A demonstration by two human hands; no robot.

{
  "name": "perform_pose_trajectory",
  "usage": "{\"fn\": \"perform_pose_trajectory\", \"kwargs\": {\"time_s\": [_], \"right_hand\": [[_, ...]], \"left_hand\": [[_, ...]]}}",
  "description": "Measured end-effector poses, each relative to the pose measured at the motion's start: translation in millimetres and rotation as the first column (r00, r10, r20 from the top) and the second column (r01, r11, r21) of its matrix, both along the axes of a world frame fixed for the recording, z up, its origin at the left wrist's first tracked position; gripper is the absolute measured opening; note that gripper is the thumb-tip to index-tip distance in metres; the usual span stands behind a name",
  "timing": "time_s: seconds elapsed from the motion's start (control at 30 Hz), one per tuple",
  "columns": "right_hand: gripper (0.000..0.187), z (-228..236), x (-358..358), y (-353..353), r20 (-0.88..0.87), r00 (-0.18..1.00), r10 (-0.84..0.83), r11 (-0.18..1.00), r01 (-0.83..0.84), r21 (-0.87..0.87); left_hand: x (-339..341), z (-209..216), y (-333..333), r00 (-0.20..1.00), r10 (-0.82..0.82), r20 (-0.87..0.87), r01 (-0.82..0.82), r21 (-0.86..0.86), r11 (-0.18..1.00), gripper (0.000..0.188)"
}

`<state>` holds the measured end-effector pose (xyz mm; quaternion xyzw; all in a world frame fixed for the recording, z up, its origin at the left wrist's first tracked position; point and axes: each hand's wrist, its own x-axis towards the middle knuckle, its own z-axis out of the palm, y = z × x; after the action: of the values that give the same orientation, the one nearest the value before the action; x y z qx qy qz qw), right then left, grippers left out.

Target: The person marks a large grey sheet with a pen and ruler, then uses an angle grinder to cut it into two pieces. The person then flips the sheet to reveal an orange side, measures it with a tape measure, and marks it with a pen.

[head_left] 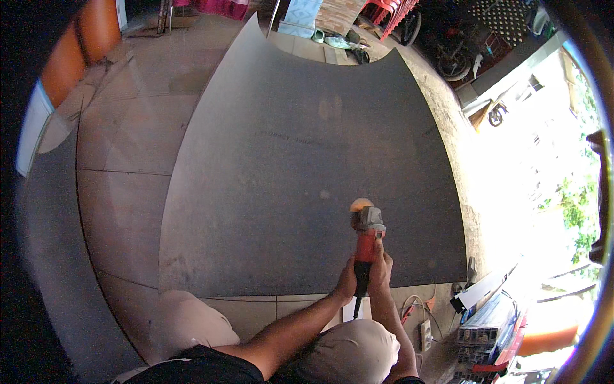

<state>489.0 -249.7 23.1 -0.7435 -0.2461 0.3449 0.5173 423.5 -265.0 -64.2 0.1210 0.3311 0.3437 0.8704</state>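
Both my hands are wrapped round a red and black angle grinder (366,246) with a grey head. My left hand (347,280) grips the black rear part from the left side. On the right side of the body, my right hand (381,269) is closed with its thumb lying along the red casing. An orange disc (361,205) shows at the far end of the tool, over a large dark grey metal sheet (288,173). Whether the disc touches the sheet I cannot tell. A black cord runs back from the grinder toward my knees.
A power strip (426,335) with cables lies on the tiles at lower right, beside stacked metal profiles (480,339). Another dark sheet (54,211) lies at far left. Red plastic chairs (390,14), slippers (339,42) and a bicycle wheel (453,64) stand at the back.
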Motion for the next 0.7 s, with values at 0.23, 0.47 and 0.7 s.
{"fn": "perform_pose_trajectory", "kwargs": {"time_s": [0.23,0.47,0.7], "right_hand": [[0.067,-1.5,-2.5,-7.1,0.059,0.998,0.028,0.992,-0.021,-0.127],[0.072,-6.2,0.9,-0.8,0.016,0.998,-0.066,0.995,0.067,-0.074],[0.047,7.4,2.2,-8.1,0.280,0.933,0.224,0.909,-0.097,-0.404]], "left_hand": [[-9.0,1.3,-7.2,0.997,-0.004,0.080,0.010,-0.077,0.997,0.060],[-6.2,10.2,1.3,0.891,-0.072,-0.449,0.208,0.262,0.942,0.067],[-15.7,44.6,-26.6,0.674,0.054,-0.737,0.442,0.461,0.770,0.046]]}}
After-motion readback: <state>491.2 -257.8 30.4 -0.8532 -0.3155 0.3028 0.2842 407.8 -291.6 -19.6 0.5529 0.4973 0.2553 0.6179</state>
